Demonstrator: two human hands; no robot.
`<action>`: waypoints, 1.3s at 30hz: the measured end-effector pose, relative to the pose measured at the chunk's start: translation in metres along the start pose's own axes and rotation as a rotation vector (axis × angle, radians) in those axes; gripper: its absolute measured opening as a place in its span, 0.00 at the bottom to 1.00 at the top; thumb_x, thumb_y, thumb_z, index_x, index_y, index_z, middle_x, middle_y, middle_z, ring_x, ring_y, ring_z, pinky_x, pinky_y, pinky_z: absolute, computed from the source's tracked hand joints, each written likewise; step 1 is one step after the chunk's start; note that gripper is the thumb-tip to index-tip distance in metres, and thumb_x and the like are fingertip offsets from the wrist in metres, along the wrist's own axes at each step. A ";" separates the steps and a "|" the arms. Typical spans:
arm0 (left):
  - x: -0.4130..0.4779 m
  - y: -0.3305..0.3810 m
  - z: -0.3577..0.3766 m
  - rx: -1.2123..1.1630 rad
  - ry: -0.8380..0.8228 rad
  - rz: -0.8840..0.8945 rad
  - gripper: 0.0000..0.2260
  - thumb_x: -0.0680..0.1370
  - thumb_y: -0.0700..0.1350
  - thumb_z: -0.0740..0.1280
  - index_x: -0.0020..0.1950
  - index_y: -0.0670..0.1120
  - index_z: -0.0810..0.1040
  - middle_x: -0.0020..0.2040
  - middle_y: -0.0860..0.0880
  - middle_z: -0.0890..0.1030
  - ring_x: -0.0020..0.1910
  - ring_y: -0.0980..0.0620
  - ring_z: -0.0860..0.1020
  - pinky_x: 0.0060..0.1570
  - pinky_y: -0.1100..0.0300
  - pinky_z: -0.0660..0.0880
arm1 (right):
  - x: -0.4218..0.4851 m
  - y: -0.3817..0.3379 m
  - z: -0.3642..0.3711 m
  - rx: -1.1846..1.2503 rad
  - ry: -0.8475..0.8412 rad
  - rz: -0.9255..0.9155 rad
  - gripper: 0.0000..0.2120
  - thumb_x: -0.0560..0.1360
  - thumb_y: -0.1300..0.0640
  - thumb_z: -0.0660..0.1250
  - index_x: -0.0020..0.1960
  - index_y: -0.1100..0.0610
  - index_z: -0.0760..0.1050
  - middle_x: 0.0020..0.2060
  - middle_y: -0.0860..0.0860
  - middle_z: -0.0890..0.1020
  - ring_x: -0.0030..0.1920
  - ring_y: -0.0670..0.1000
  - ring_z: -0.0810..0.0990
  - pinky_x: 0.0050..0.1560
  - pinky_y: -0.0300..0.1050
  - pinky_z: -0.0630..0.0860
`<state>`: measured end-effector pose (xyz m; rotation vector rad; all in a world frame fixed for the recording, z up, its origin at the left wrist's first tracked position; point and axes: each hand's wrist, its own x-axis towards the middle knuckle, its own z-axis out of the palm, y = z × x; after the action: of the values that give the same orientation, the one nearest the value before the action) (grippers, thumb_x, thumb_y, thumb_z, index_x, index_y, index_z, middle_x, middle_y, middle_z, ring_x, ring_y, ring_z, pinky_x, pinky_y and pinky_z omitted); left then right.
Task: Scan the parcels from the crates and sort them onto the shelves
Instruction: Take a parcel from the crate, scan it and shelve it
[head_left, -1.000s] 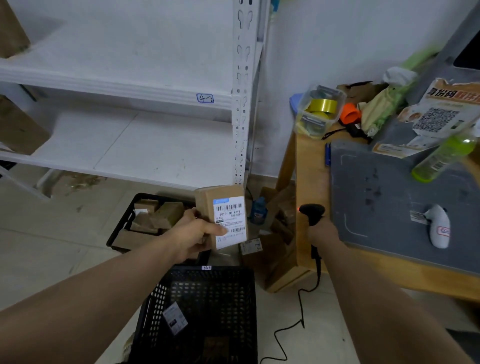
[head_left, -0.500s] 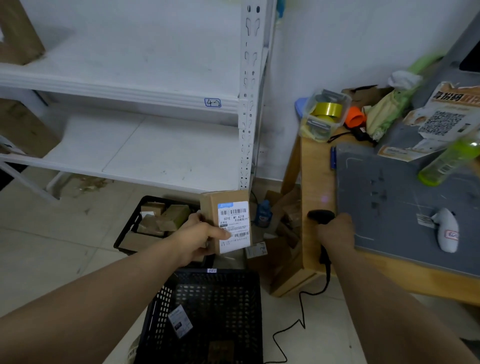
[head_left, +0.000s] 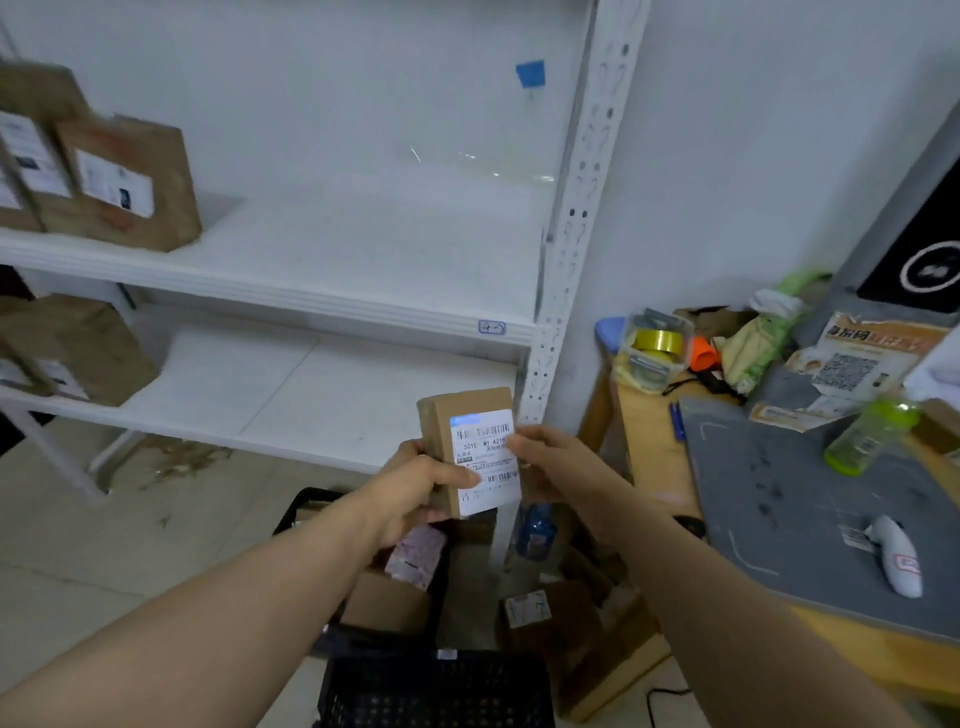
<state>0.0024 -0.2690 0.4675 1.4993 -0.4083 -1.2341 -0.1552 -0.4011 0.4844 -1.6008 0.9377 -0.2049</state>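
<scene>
A small brown cardboard parcel (head_left: 470, 441) with a white barcode label is held upright in front of the white shelves (head_left: 332, 306). My left hand (head_left: 415, 483) grips its left side, thumb across the label's lower edge. My right hand (head_left: 545, 462) pinches its right edge. Below my hands, a black crate (head_left: 311, 506) holds more brown parcels and a pinkish packet (head_left: 415, 556). A second black mesh crate (head_left: 436, 691) sits at the bottom edge. The black scanner (head_left: 688, 525) lies at the desk's edge, mostly hidden by my right forearm.
Brown labelled boxes (head_left: 124, 182) stand on the upper shelf at the left, another box (head_left: 78, 348) on the lower shelf. A wooden desk (head_left: 649, 441) at the right carries a grey mat, a green bottle (head_left: 872, 436), a tape tub (head_left: 654, 348) and a white device (head_left: 898, 556).
My right hand let go of the scanner and came over to the parcel's right edge. The view tilted upward, bringing the upper shelf and its boxes into sight.
</scene>
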 end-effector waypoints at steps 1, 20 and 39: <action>-0.008 0.013 -0.015 0.008 -0.010 0.033 0.26 0.69 0.33 0.76 0.66 0.45 0.77 0.54 0.47 0.86 0.56 0.44 0.84 0.53 0.45 0.82 | 0.002 -0.017 0.015 0.004 -0.014 -0.026 0.17 0.80 0.44 0.67 0.65 0.49 0.74 0.56 0.50 0.83 0.56 0.53 0.83 0.59 0.54 0.81; -0.155 0.152 -0.455 0.093 0.048 0.322 0.30 0.72 0.35 0.75 0.70 0.51 0.69 0.56 0.49 0.86 0.57 0.47 0.84 0.55 0.47 0.80 | 0.026 -0.285 0.388 -0.079 -0.251 -0.297 0.32 0.73 0.48 0.76 0.72 0.46 0.64 0.52 0.46 0.87 0.56 0.50 0.84 0.52 0.48 0.77; -0.107 0.194 -0.527 0.097 0.178 0.325 0.20 0.76 0.32 0.69 0.65 0.49 0.76 0.51 0.52 0.87 0.50 0.51 0.86 0.46 0.56 0.80 | 0.114 -0.350 0.452 -0.077 -0.219 -0.240 0.36 0.70 0.60 0.79 0.71 0.47 0.64 0.50 0.45 0.87 0.55 0.49 0.85 0.59 0.53 0.80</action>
<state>0.4744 0.0186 0.6132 1.5399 -0.5733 -0.8293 0.3494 -0.1499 0.6308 -1.7671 0.5906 -0.1568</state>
